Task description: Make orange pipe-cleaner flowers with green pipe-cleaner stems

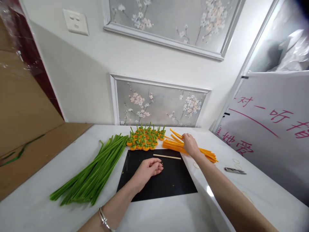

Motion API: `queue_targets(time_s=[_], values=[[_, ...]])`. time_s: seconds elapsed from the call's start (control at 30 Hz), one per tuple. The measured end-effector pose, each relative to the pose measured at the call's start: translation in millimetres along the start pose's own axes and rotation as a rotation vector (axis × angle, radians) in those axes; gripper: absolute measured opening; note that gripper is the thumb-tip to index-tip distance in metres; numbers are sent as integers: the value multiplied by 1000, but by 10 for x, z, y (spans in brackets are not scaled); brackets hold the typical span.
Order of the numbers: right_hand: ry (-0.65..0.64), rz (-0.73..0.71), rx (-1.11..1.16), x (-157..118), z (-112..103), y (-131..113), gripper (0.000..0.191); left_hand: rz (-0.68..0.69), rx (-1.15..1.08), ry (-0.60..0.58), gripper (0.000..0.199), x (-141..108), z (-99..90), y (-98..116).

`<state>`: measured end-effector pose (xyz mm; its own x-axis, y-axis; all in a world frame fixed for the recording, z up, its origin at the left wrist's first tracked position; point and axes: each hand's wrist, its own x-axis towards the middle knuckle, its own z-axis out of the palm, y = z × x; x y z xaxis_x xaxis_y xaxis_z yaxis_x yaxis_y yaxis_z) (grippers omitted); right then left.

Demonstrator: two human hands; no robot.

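Observation:
My right hand (191, 144) is closed on orange pipe cleaners (173, 146) at the back right, its fingers pinching strands at the top of the bundle. Over the black mat (173, 180) rests my left hand (149, 170), palm turned inward, fingers loosely curled and nothing seen in them. Just beyond it a thin pale wooden stick (167, 157) lies across the mat's far edge. Behind the mat stand several small orange pipe-cleaner pumpkins (145, 147) with green stems, grouped close together. A large bundle of green pipe cleaners (94, 174) lies to the left.
Small metal thread snips (235, 170) lie on the white table (154, 216) at the right, near pale rubber bands (238, 166). Cardboard (36, 154) borders the left side. A wall with framed floral panels (159, 103) rises behind, and a whiteboard (270, 129) stands right.

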<state>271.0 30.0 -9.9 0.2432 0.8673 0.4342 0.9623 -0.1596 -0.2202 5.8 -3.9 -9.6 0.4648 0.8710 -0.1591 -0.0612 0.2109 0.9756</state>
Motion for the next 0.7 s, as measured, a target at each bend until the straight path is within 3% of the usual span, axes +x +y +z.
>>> queue_targets(time_s=[0.27, 0.4, 0.57, 0.7], values=[[-3, -57, 107, -14, 18, 68, 35, -7, 16, 4, 12, -8, 17, 17], [93, -28, 170, -12, -59, 77, 32, -10, 21, 5, 12, -17, 16, 26], [259, -17, 253, -56, -402, 82, 34, -9, -6, 13, 13, -16, 10, 10], [350, -61, 278, -257, -733, -168, 29, 45, -48, 2, 18, -23, 9, 43]])
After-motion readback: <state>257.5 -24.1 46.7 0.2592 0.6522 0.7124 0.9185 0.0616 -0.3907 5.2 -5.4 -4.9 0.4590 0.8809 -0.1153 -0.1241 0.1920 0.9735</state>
